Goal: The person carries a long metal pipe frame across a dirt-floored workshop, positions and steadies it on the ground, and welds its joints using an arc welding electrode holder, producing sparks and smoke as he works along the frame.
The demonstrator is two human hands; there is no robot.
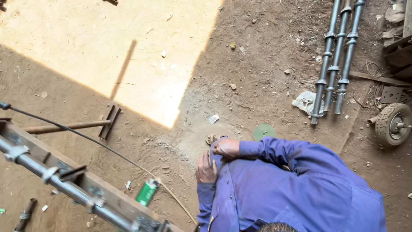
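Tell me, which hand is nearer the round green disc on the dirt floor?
Right. The right hand is at the blue shirt, a short way from the green disc. The left hand rests lower, farther away.

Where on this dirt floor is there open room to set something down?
The big sunlit patch of bare dirt, top left above the hammer, is freest. Shaded dirt between it and the grey pipes holds only small stones. The right edge is crowded: pipes, a wheel, scrap. The metal frame and cable fill the lower left.
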